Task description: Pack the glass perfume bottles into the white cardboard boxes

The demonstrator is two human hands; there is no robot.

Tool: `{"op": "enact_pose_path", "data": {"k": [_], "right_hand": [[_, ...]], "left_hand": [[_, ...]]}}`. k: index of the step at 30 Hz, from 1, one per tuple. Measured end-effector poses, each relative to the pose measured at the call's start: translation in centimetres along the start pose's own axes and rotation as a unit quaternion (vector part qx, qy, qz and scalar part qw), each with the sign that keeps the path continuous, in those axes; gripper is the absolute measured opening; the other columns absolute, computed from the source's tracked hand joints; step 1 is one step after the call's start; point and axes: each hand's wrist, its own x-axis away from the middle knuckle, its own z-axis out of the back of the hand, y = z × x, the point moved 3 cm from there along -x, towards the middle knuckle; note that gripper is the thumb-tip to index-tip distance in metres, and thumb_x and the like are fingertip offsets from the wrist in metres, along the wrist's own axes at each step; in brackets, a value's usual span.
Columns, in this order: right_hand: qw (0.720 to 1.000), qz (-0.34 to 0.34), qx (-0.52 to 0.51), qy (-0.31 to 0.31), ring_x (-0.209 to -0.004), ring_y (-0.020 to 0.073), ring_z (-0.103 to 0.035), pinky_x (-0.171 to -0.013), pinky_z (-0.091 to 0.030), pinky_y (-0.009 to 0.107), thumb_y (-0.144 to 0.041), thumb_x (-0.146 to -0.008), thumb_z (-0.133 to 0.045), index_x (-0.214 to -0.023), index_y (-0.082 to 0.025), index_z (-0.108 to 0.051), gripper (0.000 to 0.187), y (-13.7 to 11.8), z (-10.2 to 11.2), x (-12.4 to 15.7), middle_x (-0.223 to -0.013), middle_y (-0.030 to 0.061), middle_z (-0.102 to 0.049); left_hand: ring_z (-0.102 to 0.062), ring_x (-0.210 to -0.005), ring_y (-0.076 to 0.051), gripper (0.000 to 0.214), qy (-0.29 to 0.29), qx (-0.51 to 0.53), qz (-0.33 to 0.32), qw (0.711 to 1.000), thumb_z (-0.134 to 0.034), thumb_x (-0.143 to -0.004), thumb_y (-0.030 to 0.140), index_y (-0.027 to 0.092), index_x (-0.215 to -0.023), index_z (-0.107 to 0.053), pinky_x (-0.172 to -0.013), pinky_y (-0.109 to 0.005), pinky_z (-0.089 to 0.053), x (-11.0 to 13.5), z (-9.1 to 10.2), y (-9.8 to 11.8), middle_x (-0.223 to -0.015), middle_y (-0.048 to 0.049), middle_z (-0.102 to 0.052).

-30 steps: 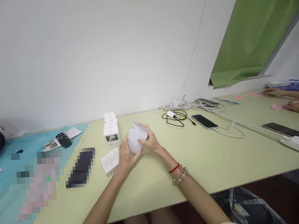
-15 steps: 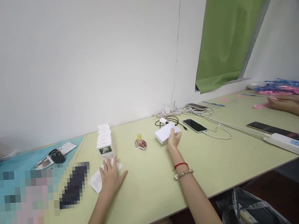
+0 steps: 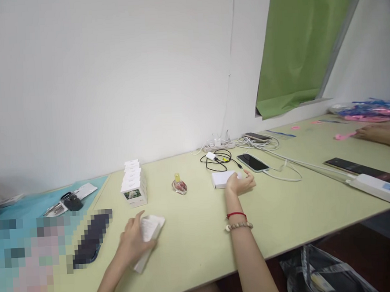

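My left hand (image 3: 132, 241) is closed around a flat white carton (image 3: 151, 228) near the table's front. The thumb lies on its near side and the fingers on its far side; part of it is hidden by the hand. A white box (image 3: 219, 180) lies on the table to the right. My right hand (image 3: 240, 183) rests against that box's right end, its fingers apart and loosely bent. Between the hands, farther back, stands a small glass perfume bottle (image 3: 179, 186) with a gold cap. A row of white boxes (image 3: 134, 189) with a flower picture stands at left.
A phone (image 3: 253, 162), a coiled black cable (image 3: 212, 164) and a power strip (image 3: 381, 187) lie at right. A dark phone (image 3: 92, 238) and a black jar (image 3: 72, 201) are at left. Another person's hand (image 3: 375, 134) is at far right.
My left hand has gone from lying flat on the white carton to gripping it and tilting it up. My right hand has set the white box down and loosened its fingers.
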Motion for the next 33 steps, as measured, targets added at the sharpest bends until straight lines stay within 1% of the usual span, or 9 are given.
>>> {"op": "enact_pose_path", "data": {"k": [3,5,8,11,18,24,26,29,33], "right_hand": [[0.994,0.108,0.01,-0.012,-0.113,0.0295,-0.039,-0.094,-0.027,0.044,-0.021,-0.069,-0.047,-0.108,-0.017,-0.05,0.04,-1.0,-0.2,-0.2,-0.116,0.0153,-0.044],[0.975,0.18,0.015,-0.126,-0.108,0.0276,-0.043,-0.094,-0.028,0.044,-0.027,-0.068,-0.05,-0.105,-0.018,-0.054,0.037,-1.4,-1.1,0.3,-0.11,0.0116,-0.051],[0.9,0.271,0.096,-0.327,-0.108,0.0274,-0.043,-0.099,-0.017,0.052,-0.034,-0.061,-0.06,-0.094,-0.022,-0.061,0.035,-1.0,-2.6,2.0,-0.107,0.0077,-0.053],[0.849,0.324,0.191,-0.372,-0.118,0.0309,-0.033,-0.099,0.001,0.059,-0.028,-0.056,-0.064,-0.09,-0.022,-0.064,0.035,0.3,-3.0,3.1,-0.117,0.0087,-0.046],[0.925,0.273,0.16,-0.211,-0.123,0.0303,-0.027,-0.096,-0.001,0.063,-0.005,-0.064,-0.037,-0.096,-0.015,-0.063,0.042,1.7,-1.9,0.4,-0.12,0.0161,-0.044],[0.937,0.244,-0.042,-0.246,-0.109,0.0218,-0.046,-0.1,-0.027,0.043,-0.017,-0.075,-0.039,-0.096,-0.013,-0.062,0.032,-0.7,-1.8,-0.8,-0.108,0.0132,-0.054],[0.911,0.219,-0.104,-0.335,-0.099,0.0196,-0.053,-0.093,-0.037,0.037,-0.03,-0.078,-0.045,-0.099,-0.013,-0.06,0.032,-1.9,-2.0,0.1,-0.101,0.0111,-0.059],[0.804,0.156,-0.158,-0.551,-0.096,0.0185,-0.056,-0.087,-0.042,0.035,-0.043,-0.075,-0.052,-0.109,-0.016,-0.057,0.044,-3.1,-2.0,2.6,-0.105,0.0096,-0.059],[0.708,0.138,-0.046,-0.691,-0.095,0.0198,-0.056,-0.079,-0.047,0.033,-0.041,-0.057,-0.072,-0.119,-0.025,-0.052,0.067,-1.9,-1.4,4.6,-0.117,0.0098,-0.053]], "left_hand": [[-0.05,-0.102,-0.023,0.079,-0.092,0.261,-0.021,0.961,-0.062,-0.064,0.045,0.022,-0.132,-0.028,-0.087,-0.036,-0.041,0.8,-0.8,3.4,-0.116,-0.0111,-0.045],[-0.052,-0.103,-0.022,0.077,-0.149,0.401,-0.014,0.904,-0.061,-0.067,0.049,0.023,-0.131,-0.029,-0.089,-0.034,-0.041,0.9,-1.6,5.8,-0.118,-0.011,-0.048],[-0.053,-0.106,-0.024,0.061,-0.26,0.575,-0.007,0.775,-0.05,-0.075,0.053,0.019,-0.125,-0.041,-0.091,-0.035,-0.041,0.4,-3.7,8.4,-0.118,-0.0109,-0.054],[-0.054,-0.106,-0.024,0.059,-0.31,0.635,0.022,0.707,-0.046,-0.077,0.056,0.015,-0.119,-0.049,-0.091,-0.035,-0.042,-0.4,-5.9,9.0,-0.115,-0.012,-0.057],[-0.058,-0.1,-0.024,0.059,-0.287,0.591,0.009,0.754,-0.052,-0.076,0.05,0.02,-0.125,-0.039,-0.074,-0.035,-0.051,-0.9,-7.1,8.4,-0.111,-0.0111,-0.059],[-0.053,-0.108,-0.025,0.068,-0.185,0.639,0.038,0.745,-0.058,-0.07,0.054,0.022,-0.126,-0.034,-0.079,-0.038,-0.053,-3.1,-8.5,11.1,-0.119,-0.0119,-0.053],[-0.051,-0.111,-0.023,0.069,-0.163,0.674,0.028,0.72,-0.059,-0.071,0.052,0.025,-0.127,-0.029,-0.084,-0.038,-0.051,-4.0,-9.9,12.5,-0.123,-0.011,-0.049],[-0.047,-0.116,-0.02,0.071,-0.142,0.716,-0.007,0.683,-0.057,-0.076,0.045,0.029,-0.131,-0.016,-0.09,-0.038,-0.048,-5.2,-12.0,14.2,-0.133,-0.0098,-0.039],[-0.047,-0.115,-0.018,0.074,-0.111,0.664,-0.063,0.737,-0.059,-0.075,0.029,0.028,-0.133,-0.013,-0.093,-0.034,-0.044,-6.0,-13.6,14.7,-0.136,-0.0097,-0.033]]}}
